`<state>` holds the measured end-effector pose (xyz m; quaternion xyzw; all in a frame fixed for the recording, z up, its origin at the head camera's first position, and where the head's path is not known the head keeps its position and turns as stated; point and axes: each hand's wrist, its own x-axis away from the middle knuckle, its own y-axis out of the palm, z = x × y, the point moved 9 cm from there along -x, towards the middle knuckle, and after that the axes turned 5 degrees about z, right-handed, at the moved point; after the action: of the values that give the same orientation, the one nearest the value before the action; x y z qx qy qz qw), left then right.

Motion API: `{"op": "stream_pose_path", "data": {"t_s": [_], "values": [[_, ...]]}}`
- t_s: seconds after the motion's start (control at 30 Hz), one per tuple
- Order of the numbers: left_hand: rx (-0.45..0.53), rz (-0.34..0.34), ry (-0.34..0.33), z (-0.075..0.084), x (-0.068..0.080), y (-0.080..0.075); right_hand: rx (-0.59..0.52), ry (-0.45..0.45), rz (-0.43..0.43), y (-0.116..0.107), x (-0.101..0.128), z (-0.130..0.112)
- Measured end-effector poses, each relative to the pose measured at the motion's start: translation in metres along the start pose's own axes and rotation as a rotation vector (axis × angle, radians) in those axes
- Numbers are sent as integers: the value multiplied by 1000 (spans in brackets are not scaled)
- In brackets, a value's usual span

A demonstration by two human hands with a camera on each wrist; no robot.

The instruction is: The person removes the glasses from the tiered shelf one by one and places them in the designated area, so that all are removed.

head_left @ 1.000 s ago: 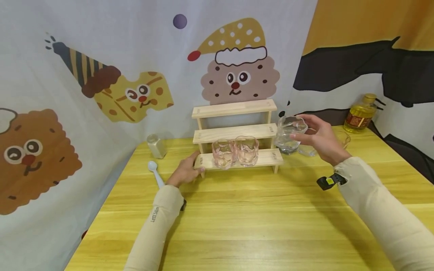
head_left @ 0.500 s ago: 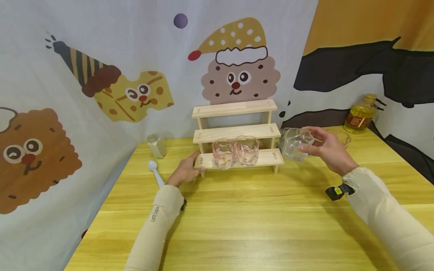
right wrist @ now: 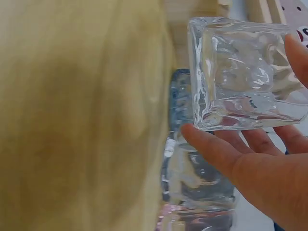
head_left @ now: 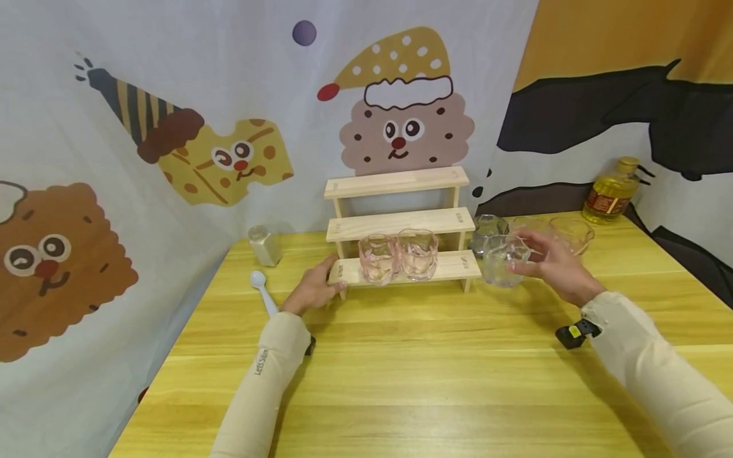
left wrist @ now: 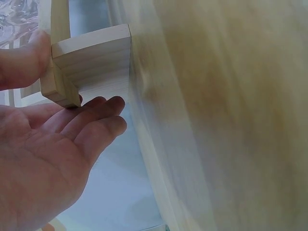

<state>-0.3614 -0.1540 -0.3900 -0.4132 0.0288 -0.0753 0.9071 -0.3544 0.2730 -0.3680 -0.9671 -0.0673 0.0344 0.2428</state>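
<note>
My left hand (head_left: 314, 287) grips the left end of the bottom step of a three-tier wooden rack (head_left: 401, 222). In the left wrist view, the thumb lies against the wood (left wrist: 94, 48) and the other fingers reach beneath it. Side by side on that bottom step stand two pinkish glasses, one on the left (head_left: 377, 261) and one on the right (head_left: 418, 256). Just past the rack's right end, my right hand (head_left: 554, 267) holds a clear glass tumbler (head_left: 504, 262) between thumb and fingers. The right wrist view shows its thick, wavy wall (right wrist: 240, 72) close up.
Behind the held tumbler stand a greyish glass (head_left: 488, 228) and a pink-rimmed glass (head_left: 572, 234), with another partly hidden. An oil bottle (head_left: 611, 193) is at the back right. Left of the rack are a shaker jar (head_left: 263, 246) and a pale blue spoon (head_left: 264, 293).
My right hand has brought the clear tumbler down and nearer, slightly rightward, uncovering the glasses behind it. The left hand and the two glasses on the rack have stayed in place.
</note>
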Motion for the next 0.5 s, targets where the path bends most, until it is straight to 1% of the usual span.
{"op": "stream_pose_path", "data": {"t_s": [0.1, 0.17, 0.5], "values": [[4, -1, 4, 1, 0, 0, -15, 0, -16, 4, 0, 7], [3, 0, 4, 1, 0, 1, -6, -7, -24, 6, 0, 10], [-9, -10, -8, 0, 0, 2, 23, 24, -63, 12, -6, 17]]}}
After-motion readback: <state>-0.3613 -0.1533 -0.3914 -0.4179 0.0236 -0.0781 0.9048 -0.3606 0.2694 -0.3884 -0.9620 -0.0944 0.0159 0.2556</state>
